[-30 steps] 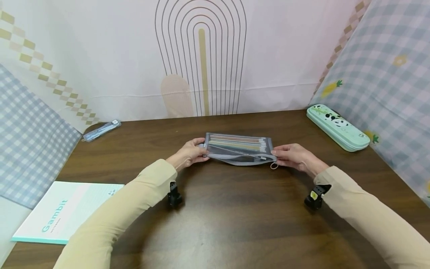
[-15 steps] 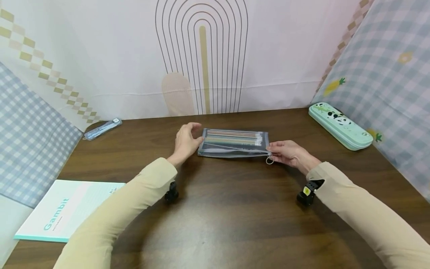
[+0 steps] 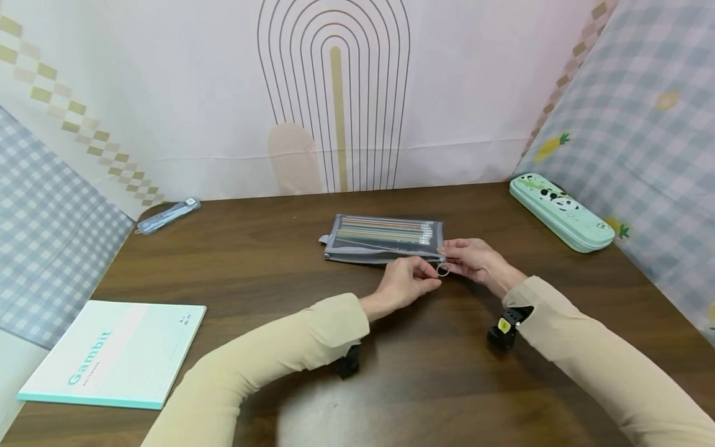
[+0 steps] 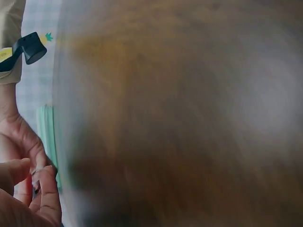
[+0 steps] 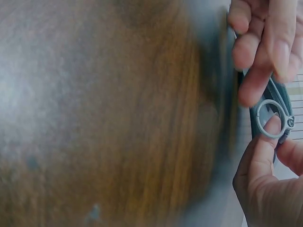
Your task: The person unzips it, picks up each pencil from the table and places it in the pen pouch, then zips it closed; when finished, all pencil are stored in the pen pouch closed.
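Note:
A grey see-through zip pencil pouch (image 3: 385,234), with several pencils visible inside, lies on the table in front of me. My right hand (image 3: 473,261) pinches its front right corner, where the zipper's pull ring (image 5: 271,118) hangs. In the right wrist view, a right fingertip lies across the inside of the ring. My left hand (image 3: 403,282) is beside that corner, its fingers bent loosely. The right wrist view shows the left fingertips (image 5: 251,90) just above the ring, apart from it. A zip line runs along the pouch's front edge.
On the brown table (image 3: 262,248), a mint panda pencil case (image 3: 561,211) lies at the back right. A slim clear packet (image 3: 169,216) is at the back left, and a white and teal notebook (image 3: 114,354) at the front left. Patterned cloths stand around the back and sides.
The left hand has let go of the pouch's left end and moved right to the ring. The pouch has been laid flatter, its front gap narrower. The right hand keeps its corner.

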A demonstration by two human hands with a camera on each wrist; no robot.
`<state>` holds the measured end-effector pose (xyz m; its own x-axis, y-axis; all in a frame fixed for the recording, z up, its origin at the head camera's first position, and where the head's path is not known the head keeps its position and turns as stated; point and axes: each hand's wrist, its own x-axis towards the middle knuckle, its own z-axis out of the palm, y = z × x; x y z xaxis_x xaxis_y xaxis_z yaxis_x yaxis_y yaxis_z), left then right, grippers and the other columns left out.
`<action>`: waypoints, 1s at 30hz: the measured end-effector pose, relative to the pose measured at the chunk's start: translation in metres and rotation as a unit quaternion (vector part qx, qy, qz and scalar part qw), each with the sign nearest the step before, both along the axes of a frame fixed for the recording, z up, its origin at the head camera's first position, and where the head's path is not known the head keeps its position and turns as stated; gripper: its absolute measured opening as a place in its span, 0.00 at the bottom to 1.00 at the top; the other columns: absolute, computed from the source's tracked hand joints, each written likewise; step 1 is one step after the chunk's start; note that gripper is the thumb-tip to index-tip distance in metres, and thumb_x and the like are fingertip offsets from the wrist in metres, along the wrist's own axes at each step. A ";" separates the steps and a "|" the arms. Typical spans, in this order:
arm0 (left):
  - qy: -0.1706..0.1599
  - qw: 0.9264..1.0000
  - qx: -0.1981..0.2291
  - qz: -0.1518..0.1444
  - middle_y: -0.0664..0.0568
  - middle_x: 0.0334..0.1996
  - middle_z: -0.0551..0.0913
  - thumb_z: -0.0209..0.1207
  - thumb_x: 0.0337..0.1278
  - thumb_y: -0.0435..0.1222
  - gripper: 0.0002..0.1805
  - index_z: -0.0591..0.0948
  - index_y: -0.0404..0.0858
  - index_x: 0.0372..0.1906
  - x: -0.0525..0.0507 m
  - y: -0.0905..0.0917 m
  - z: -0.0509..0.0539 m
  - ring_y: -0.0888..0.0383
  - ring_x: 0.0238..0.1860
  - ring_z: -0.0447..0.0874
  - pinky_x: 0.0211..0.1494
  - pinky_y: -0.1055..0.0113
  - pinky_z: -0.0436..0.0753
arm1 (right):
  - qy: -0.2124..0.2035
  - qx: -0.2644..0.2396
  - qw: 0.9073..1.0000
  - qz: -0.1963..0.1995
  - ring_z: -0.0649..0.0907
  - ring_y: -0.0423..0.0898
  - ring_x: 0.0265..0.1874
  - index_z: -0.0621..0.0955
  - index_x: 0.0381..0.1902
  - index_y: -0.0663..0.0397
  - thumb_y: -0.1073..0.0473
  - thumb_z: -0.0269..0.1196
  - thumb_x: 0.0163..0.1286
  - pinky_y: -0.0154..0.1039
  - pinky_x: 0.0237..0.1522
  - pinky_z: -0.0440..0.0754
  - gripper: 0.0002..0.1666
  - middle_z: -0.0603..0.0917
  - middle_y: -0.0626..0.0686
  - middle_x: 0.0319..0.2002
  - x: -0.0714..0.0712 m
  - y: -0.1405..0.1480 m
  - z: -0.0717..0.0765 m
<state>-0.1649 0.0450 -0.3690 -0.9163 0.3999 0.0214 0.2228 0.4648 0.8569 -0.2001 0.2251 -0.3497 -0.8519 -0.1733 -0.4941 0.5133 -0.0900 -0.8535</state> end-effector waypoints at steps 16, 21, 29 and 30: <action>-0.082 0.990 0.101 0.053 0.52 0.29 0.87 0.68 0.47 0.30 0.06 0.83 0.38 0.33 0.005 0.012 -0.006 0.68 0.23 0.80 0.26 0.77 0.81 | 0.002 0.001 1.000 -0.011 0.82 0.35 0.21 0.68 0.44 0.61 0.68 0.52 0.70 0.25 0.27 0.82 0.06 0.82 0.45 0.23 0.004 -0.003 -0.002; -0.075 0.989 0.113 0.053 0.52 0.29 0.87 0.68 0.46 0.29 0.07 0.83 0.37 0.33 0.004 0.012 -0.006 0.68 0.24 0.81 0.27 0.77 0.82 | 0.007 0.000 1.000 -0.012 0.82 0.35 0.21 0.69 0.42 0.60 0.68 0.52 0.70 0.25 0.26 0.82 0.05 0.82 0.45 0.23 0.004 -0.004 -0.003; -0.091 0.983 0.147 0.067 0.48 0.27 0.86 0.65 0.53 0.33 0.05 0.84 0.35 0.34 0.003 0.008 -0.005 0.54 0.28 0.86 0.27 0.74 0.84 | 0.004 0.000 1.000 -0.015 0.83 0.36 0.25 0.69 0.46 0.60 0.68 0.51 0.71 0.27 0.31 0.84 0.07 0.82 0.46 0.26 0.006 -0.004 -0.002; -0.099 0.980 0.156 0.069 0.47 0.27 0.86 0.64 0.54 0.33 0.05 0.84 0.34 0.34 0.003 0.007 -0.005 0.54 0.27 0.86 0.27 0.73 0.84 | 0.003 0.002 1.000 -0.015 0.83 0.36 0.25 0.68 0.46 0.60 0.68 0.51 0.71 0.27 0.32 0.84 0.08 0.82 0.46 0.26 0.007 -0.004 -0.002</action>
